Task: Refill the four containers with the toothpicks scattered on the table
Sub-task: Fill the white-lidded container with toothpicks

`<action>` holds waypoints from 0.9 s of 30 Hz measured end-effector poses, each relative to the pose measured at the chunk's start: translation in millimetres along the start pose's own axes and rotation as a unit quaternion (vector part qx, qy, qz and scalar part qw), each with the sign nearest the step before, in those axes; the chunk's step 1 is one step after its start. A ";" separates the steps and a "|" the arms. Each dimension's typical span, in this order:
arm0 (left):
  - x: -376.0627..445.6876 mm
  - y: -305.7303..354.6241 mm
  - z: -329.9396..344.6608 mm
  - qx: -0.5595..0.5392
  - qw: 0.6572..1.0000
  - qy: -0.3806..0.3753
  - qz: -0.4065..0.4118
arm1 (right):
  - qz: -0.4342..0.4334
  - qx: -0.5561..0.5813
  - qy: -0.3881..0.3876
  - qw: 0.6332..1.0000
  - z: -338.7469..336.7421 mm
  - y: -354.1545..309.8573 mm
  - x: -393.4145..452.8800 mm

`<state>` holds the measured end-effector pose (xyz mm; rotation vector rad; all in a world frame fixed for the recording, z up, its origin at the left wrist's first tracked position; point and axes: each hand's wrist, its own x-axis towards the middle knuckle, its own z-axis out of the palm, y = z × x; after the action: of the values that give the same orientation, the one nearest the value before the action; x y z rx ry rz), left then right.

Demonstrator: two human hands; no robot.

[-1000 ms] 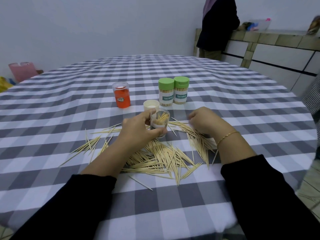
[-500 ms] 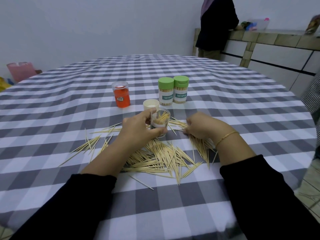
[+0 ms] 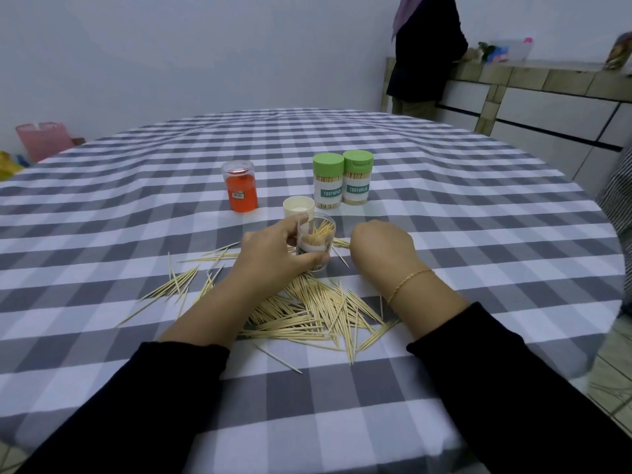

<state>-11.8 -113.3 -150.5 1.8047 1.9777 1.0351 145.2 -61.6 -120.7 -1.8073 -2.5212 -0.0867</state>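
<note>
Nearest the camera, two black sleeves reach over a grey-and-white checked tablecloth [image 3: 307, 398]. Just beyond them the scattered toothpicks [image 3: 307, 313] lie in a loose fan, thin, pale wooden slivers pointed at both ends, with stragglers trailing off to the left.

The left hand [image 3: 273, 258] curls its thumb and fingers round an open clear container [image 3: 315, 239], a small plastic cylinder with a white label, tipped toward the right and holding only a sparse bundle of picks. The right hand [image 3: 381, 248] rests just right of it with fingers curled under; whether it pinches any picks cannot be told from here.

The step looks like feeding picks into that container. It would go best by gathering a small sheaf, squaring the points parallel, and sliding them in along the tilted wall, since crossed picks tend to jam at the mouth.

Farther back stand a white cap [image 3: 298, 207], an orange-tinted clear container [image 3: 240, 186] on the left, and two green-lidded containers [image 3: 342, 181] labelled TOOTHPICK, side by side and apparently full.
</note>
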 end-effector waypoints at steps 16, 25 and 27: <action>-3.4 6.4 -2.8 0.001 1.000 -0.006 -0.001 | 0.020 0.153 0.092 0.984 8.5 15.2 14.5; -3.2 6.0 -0.2 -0.005 1.000 -0.016 -0.012 | -0.037 0.684 0.131 0.717 4.0 10.6 14.3; -3.4 6.1 0.4 -0.007 1.000 -0.016 -0.010 | -0.060 0.728 0.135 0.669 0.7 7.8 12.0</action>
<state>-6.3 -116.5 -147.7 1.7793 1.9617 1.0045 148.8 -47.7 -120.5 -0.7661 -1.4146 1.1703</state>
